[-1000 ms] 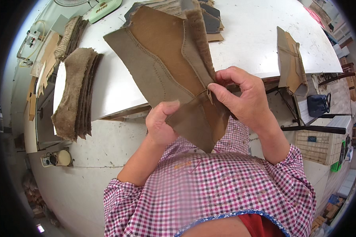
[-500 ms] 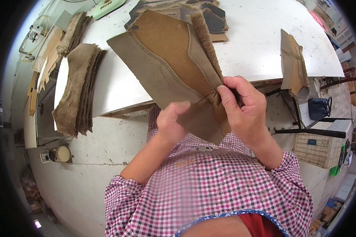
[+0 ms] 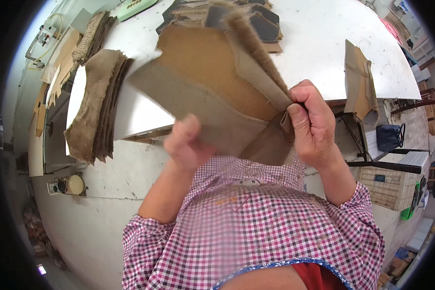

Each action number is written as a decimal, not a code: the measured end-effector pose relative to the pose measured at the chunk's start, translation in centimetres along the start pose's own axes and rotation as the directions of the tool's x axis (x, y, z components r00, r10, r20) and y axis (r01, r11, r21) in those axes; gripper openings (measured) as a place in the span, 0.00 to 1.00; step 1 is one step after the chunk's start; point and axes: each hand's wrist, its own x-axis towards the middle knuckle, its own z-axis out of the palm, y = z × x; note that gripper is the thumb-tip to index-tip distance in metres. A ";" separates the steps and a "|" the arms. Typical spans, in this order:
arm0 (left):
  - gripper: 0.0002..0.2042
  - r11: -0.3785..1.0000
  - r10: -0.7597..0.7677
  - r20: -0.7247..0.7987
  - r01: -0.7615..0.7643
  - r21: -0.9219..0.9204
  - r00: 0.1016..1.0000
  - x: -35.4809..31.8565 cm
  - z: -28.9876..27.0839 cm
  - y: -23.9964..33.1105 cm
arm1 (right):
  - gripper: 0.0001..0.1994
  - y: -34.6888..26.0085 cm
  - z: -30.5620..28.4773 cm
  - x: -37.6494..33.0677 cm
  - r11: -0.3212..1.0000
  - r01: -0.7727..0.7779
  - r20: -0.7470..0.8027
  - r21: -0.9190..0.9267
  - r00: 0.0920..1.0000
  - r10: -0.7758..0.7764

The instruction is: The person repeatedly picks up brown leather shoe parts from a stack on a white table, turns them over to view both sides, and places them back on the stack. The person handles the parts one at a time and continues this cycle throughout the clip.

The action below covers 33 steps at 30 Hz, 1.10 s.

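A stitched panel point(image 3: 208, 72) of taupe and tan suede-like material, with fluffy brown pile along one folded edge, is held up in front of me. My right hand point(image 3: 315, 123) pinches its folded right end between thumb and fingers. Against the lower left edge is my left hand point(image 3: 186, 145), smeared by motion; its fingers are partly behind the panel, so I cannot tell whether it grips. The panel's far end is blurred too and hangs over the near part of the white table point(image 3: 319, 43).
Fluffy brown pieces point(image 3: 94, 106) are stacked over the table's left edge. Grey and tan pieces point(image 3: 266, 24) lie at the back. One similar stitched panel point(image 3: 360, 79) hangs over the right edge. A dark blue bag point(image 3: 390, 137) and a cream plastic crate point(image 3: 387, 186) stand at the right.
My right hand has moved a little right and up with the panel's end. The left hand has slid left along the edge, and the panel has tilted flatter.
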 end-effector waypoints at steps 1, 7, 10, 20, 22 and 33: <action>0.24 0.997 -0.026 -0.008 0.026 -0.077 1.000 0.4 -0.3 0.5 | 0.02 0.3 0.3 -0.5 0.998 -0.057 0.030 0.020 0.998 0.056; 0.20 0.955 -0.202 -0.097 0.174 -0.241 0.975 3.2 -2.4 0.1 | 0.02 2.6 2.5 -4.0 0.950 -0.299 0.155 0.092 0.947 0.283; 0.21 0.949 -0.183 -0.049 0.164 -0.269 0.982 3.1 -2.1 0.4 | 0.05 2.6 1.6 -3.2 0.940 -0.332 0.227 0.079 0.924 0.308; 0.21 0.919 -0.300 0.038 0.299 -0.258 0.953 1.4 -0.3 0.6 | 0.36 6.4 1.5 2.6 0.515 -0.545 0.378 0.662 0.836 0.398; 0.21 0.948 -0.276 -0.052 0.262 -0.180 0.960 1.2 -0.9 0.6 | 0.36 7.9 2.4 2.8 0.323 -0.594 0.491 0.737 0.799 0.347; 0.20 0.876 -0.259 0.123 0.286 -0.388 0.958 0.6 -2.0 -1.1 | 0.12 4.1 3.8 2.4 0.363 -0.748 0.326 0.556 0.598 0.732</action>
